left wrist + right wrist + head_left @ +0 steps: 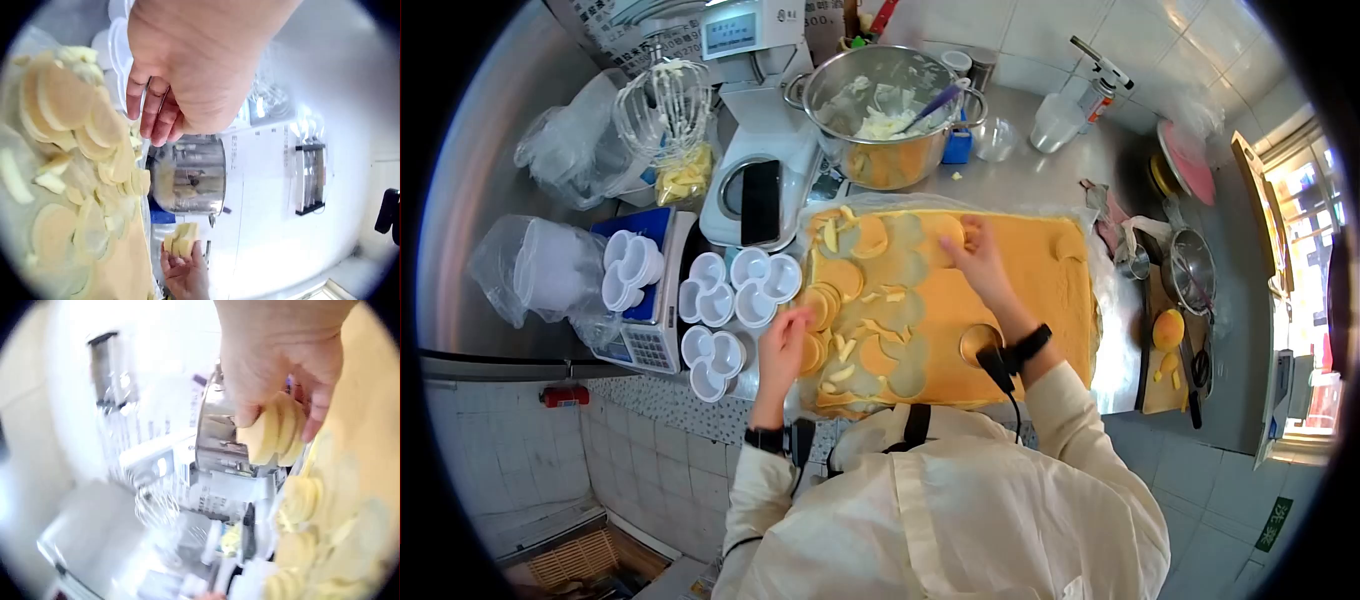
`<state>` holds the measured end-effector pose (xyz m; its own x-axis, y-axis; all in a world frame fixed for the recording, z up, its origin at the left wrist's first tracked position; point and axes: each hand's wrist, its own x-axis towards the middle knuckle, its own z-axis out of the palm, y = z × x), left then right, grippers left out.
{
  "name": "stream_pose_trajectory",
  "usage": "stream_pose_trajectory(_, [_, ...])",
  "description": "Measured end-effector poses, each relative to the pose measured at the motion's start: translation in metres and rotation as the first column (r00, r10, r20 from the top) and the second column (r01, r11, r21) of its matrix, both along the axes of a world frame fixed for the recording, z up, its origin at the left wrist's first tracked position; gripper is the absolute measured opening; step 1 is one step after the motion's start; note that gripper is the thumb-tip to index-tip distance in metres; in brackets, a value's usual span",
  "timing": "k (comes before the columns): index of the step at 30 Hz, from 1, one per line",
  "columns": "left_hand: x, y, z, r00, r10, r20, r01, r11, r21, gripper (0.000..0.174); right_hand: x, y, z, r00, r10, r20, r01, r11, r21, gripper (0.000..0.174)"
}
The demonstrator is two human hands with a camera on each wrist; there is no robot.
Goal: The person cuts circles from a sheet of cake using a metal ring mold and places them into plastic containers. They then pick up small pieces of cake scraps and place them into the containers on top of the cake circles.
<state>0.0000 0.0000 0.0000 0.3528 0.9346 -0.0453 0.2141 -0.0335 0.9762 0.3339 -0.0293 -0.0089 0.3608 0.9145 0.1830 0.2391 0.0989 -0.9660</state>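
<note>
A large sheet of yellow sponge cake point(1035, 290) lies on the worktop, its left half cut through with round holes. Above that cut part, my right hand point(975, 250) pinches a small stack of sponge rounds point(269, 434) between thumb and fingers. My left hand point(783, 345) hovers at the sheet's left edge, fingers loosely bent with nothing in them. Next to it sit overlapping sponge rounds point(825, 298), also seen as a pile of rounds point(69, 100) in the left wrist view. A round metal cutter point(980, 343) lies on the sheet close to my right wrist.
White three-part cups point(765, 285) stand left of the cake, beside a scale point(640, 345). Behind are a phone point(761, 203) and a steel pot point(885, 160) of cream with a spatula. A cutting board with a mango point(1168, 330) and a knife is at right.
</note>
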Motion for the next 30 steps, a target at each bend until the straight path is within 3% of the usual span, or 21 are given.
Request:
stream_pose_trajectory(2, [-0.014,-0.022,-0.005,0.997,0.064,0.043,-0.065,0.998,0.014,0.018,0.003,0.028,-0.009,0.879,-0.132,-0.458,-0.056,0.926,-0.374,0.055])
stream_pose_trajectory(4, [-0.030,-0.037,-0.010,0.948,0.285,0.140,-0.281,0.959,-0.045,0.018,-0.011,0.055,-0.004,0.922,-0.175,-0.346,0.025,0.917,-0.397,0.052])
stream_pose_trajectory(5, [-0.039,-0.047,-0.010,0.945,0.299,0.136,-0.296,0.954,-0.041,0.018,-0.020,0.064,-0.007,0.937,-0.233,-0.259,0.099,0.891,-0.443,0.048])
stream_pose_trajectory(6, [-0.047,-0.058,-0.010,0.925,0.363,0.113,-0.357,0.932,-0.069,0.019,-0.023,0.071,-0.017,0.940,-0.217,-0.263,0.080,0.891,-0.447,0.048])
stream_pose_trajectory(8, [-0.056,-0.078,-0.014,0.876,0.467,0.123,-0.450,0.882,-0.143,0.019,-0.022,0.089,-0.039,0.992,-0.095,-0.088,0.023,0.800,-0.599,0.042])
stream_pose_trajectory(9, [-0.058,-0.083,-0.016,0.865,0.487,0.117,-0.469,0.870,-0.154,0.019,-0.017,0.095,-0.045,0.993,-0.074,-0.087,0.006,0.793,-0.610,0.042])
stream_pose_trajectory(11, [-0.064,-0.087,-0.019,0.900,0.429,0.082,-0.422,0.902,-0.094,0.018,-0.016,0.104,-0.053,0.959,0.114,0.259,0.099,0.722,-0.684,0.039])
stream_pose_trajectory(12, [-0.064,-0.088,-0.018,0.905,0.420,0.073,-0.413,0.906,-0.087,0.018,-0.028,0.099,-0.048,0.961,0.127,0.246,0.081,0.721,-0.689,0.039])
stream_pose_trajectory(13, [-0.063,-0.089,-0.017,0.904,0.423,0.065,-0.418,0.905,-0.082,0.018,-0.036,0.090,-0.033,0.749,0.159,0.643,0.286,0.799,-0.530,0.037])
stream_pose_trajectory(14, [-0.060,-0.088,-0.016,0.906,0.417,0.073,-0.411,0.908,-0.085,0.018,-0.042,0.081,-0.022,0.386,0.123,0.914,0.401,0.870,-0.286,0.035])
stream_pose_trajectory(15, [-0.056,-0.086,-0.014,0.909,0.410,0.081,-0.403,0.911,-0.087,0.017,-0.044,0.076,-0.023,0.392,0.116,0.913,0.403,0.870,-0.283,0.035])
stream_pose_trajectory(17, [-0.049,-0.081,-0.009,0.917,0.397,0.037,-0.397,0.918,-0.017,0.018,-0.048,0.067,-0.024,0.506,-0.276,0.817,0.304,0.944,0.131,0.037])
stream_pose_trajectory(18, [-0.046,-0.079,-0.007,0.919,0.393,-0.007,-0.393,0.919,0.041,0.019,-0.055,0.061,-0.020,0.510,-0.279,0.814,0.299,0.944,0.136,0.037])
stream_pose_trajectory(19, [-0.044,-0.076,-0.006,0.918,0.392,-0.053,-0.386,0.917,0.097,0.021,-0.068,0.054,-0.013,0.707,-0.092,0.701,0.136,0.991,-0.007,0.037])
stream_pose_trajectory(20, [-0.042,-0.070,-0.011,0.922,0.373,-0.107,-0.355,0.922,0.151,0.028,-0.080,0.049,-0.010,0.838,0.115,0.533,-0.059,0.991,-0.120,0.037])
stream_pose_trajectory(24, [-0.009,-0.025,-0.004,0.868,0.229,-0.440,-0.038,0.915,0.401,0.038,-0.127,0.045,-0.025,0.754,0.238,0.612,-0.078,0.958,-0.277,0.040])
stream_pose_trajectory(25, [0.002,-0.017,-0.003,0.867,0.234,-0.440,-0.039,0.912,0.409,0.038,-0.133,0.048,-0.030,0.734,0.223,0.642,-0.011,0.949,-0.316,0.041])
stream_pose_trajectory(27, [0.020,0.000,-0.004,0.743,0.172,-0.647,0.073,0.940,0.334,0.045,-0.140,0.059,-0.035,0.708,0.199,0.677,0.053,0.941,-0.333,0.042])
stream_pose_trajectory(29, [0.027,0.012,-0.005,0.703,0.130,-0.699,0.111,0.951,0.288,0.046,-0.142,0.064,-0.043,0.828,0.256,0.499,-0.007,0.894,-0.448,0.047])
stream_pose_trajectory(30, [0.029,0.014,-0.007,0.660,0.073,-0.747,0.149,0.963,0.226,0.047,-0.142,0.064,-0.038,0.829,0.254,0.499,-0.006,0.895,-0.446,0.047])
